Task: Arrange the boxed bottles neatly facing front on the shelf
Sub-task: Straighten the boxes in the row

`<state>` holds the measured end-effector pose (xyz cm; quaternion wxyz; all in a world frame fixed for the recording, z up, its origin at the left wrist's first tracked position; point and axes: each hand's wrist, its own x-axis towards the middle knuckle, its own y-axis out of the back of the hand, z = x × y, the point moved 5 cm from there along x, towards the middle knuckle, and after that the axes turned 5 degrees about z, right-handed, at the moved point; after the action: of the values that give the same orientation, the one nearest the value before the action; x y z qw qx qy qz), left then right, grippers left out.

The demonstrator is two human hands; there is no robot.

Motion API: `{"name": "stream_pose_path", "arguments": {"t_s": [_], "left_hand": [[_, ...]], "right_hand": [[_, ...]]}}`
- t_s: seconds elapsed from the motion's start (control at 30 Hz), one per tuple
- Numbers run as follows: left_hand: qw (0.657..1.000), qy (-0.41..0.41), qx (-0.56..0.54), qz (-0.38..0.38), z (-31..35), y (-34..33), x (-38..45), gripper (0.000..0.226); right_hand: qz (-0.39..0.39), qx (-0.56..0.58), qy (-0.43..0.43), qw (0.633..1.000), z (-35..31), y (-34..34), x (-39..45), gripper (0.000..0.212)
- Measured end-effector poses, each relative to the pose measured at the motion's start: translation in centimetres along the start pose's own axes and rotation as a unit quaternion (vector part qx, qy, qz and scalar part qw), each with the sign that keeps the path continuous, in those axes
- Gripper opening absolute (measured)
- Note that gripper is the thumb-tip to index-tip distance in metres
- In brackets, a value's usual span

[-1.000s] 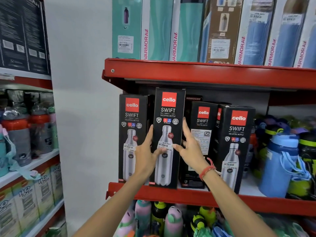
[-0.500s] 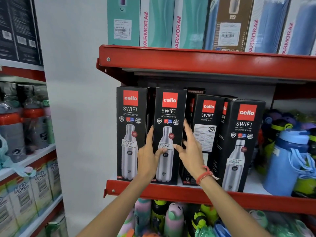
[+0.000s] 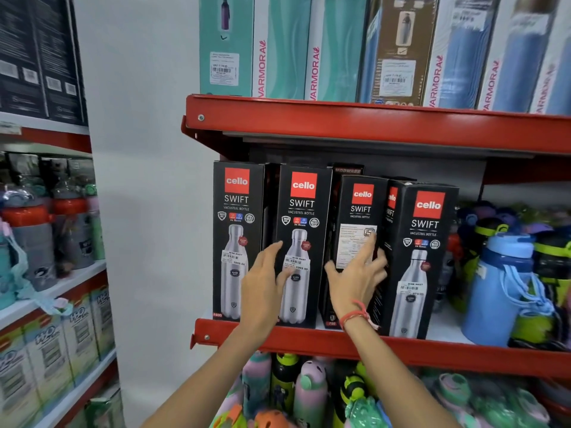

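Several black Cello Swift bottle boxes stand upright on the red shelf (image 3: 432,350). The first box (image 3: 236,211) and second box (image 3: 304,208) face front, side by side. The third box (image 3: 360,208) sits further back and shows a printed label panel instead of the bottle picture. The fourth box (image 3: 426,227) is turned slightly to the left. My left hand (image 3: 262,288) hovers with fingers apart in front of the second box's lower left. My right hand (image 3: 355,279) spans the third box, thumb on its left edge and fingers around its right edge.
Tall Varmora boxes (image 3: 336,47) fill the shelf above, leaving little headroom. A loose blue bottle (image 3: 500,288) and other bottles crowd the shelf to the right. Colourful bottles (image 3: 309,393) stand below. A second rack (image 3: 46,227) is at the left beyond a white wall.
Both hands left the second box, which now stands beside the first. My right hand moved right onto the third box; my left hand drew back slightly.
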<state>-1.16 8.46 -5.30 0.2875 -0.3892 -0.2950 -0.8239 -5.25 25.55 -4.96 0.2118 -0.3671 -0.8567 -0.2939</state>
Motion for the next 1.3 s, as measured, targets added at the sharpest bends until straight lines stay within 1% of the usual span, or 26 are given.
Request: {"name": "stream_pose_path", "arguments": {"t_s": [0.07,0.13,0.27,0.33,0.4,0.5,0.57,0.6,0.67,0.7,0.73,0.8,0.87,0.93,0.97,1.07,1.13,1.23,1.3], "left_hand": [[1.0,-0.024,0.002,0.004,1.0,0.4,-0.3,0.044],[0.999,-0.032,-0.018,-0.002,2.0,0.7,-0.5,0.04],[0.998,0.006,-0.063,-0.006,3.5,1.1,-0.6,0.025],[0.995,0.021,-0.092,-0.02,4.3,0.9,-0.6,0.023],[0.987,0.053,-0.14,-0.06,5.2,0.7,-0.6,0.033],[0.972,0.065,-0.167,-0.155,6.3,0.1,-0.5,0.062],[0.951,0.077,-0.199,-0.224,7.1,0.2,-0.7,0.077],[0.936,0.086,-0.225,-0.255,7.5,0.2,-0.9,0.081],[0.903,0.093,-0.285,-0.308,8.2,0.0,-1.3,0.082],[0.892,0.087,-0.303,-0.323,8.6,-0.1,-1.5,0.08],[0.889,0.078,-0.308,-0.329,8.7,-0.2,-1.7,0.078],[0.9,0.056,-0.297,-0.315,9.0,-0.2,-1.7,0.076],[0.919,0.042,-0.272,-0.281,9.1,-0.7,-1.6,0.077],[0.938,0.029,-0.241,-0.249,8.9,-1.7,-1.3,0.084],[0.944,0.023,-0.229,-0.235,8.6,-2.5,-1.1,0.087],[0.957,0.03,-0.202,-0.208,7.8,-4.8,-0.6,0.092],[0.96,0.052,-0.199,-0.189,7.2,-6.3,-0.4,0.089],[0.971,0.07,-0.165,-0.159,6.4,-7.8,0.2,0.083],[0.974,0.084,-0.142,-0.153,5.9,-8.4,0.5,0.081]], "right_hand": [[0.003,0.022,0.002,1.0,-0.2,0.8,0.1,0.102],[0.016,0.033,0.024,0.999,-0.5,2.2,-0.1,0.104],[0.034,0.074,0.081,0.993,-1.1,6.0,-0.1,0.111],[0.018,0.096,0.099,0.99,-1.3,8.2,0.1,0.112],[-0.028,0.124,0.105,0.986,-1.2,10.3,0.2,0.109],[-0.106,0.176,0.097,0.974,0.0,12.5,0.0,0.107],[-0.155,0.217,0.083,0.96,1.0,13.6,-0.1,0.107],[-0.18,0.237,0.076,0.952,1.3,13.9,-0.2,0.106],[-0.223,0.269,0.071,0.934,1.7,14.4,-0.4,0.105],[-0.241,0.285,0.072,0.925,1.7,14.5,-0.5,0.103],[-0.256,0.294,0.073,0.918,1.7,14.6,-0.6,0.101],[-0.282,0.291,0.082,0.91,1.5,14.5,-0.4,0.097],[-0.311,0.283,0.092,0.903,1.0,14.0,0.2,0.094],[-0.334,0.274,0.095,0.897,0.5,13.1,1.0,0.092],[-0.336,0.258,0.103,0.9,0.3,12.5,1.6,0.091],[-0.309,0.188,0.131,0.923,0.3,10.3,3.1,0.095],[-0.281,0.136,0.137,0.94,0.7,8.7,3.9,0.098],[-0.223,0.057,0.147,0.962,0.8,7.1,4.9,0.092],[-0.202,0.018,0.158,0.966,0.4,6.3,5.2,0.089]]}}
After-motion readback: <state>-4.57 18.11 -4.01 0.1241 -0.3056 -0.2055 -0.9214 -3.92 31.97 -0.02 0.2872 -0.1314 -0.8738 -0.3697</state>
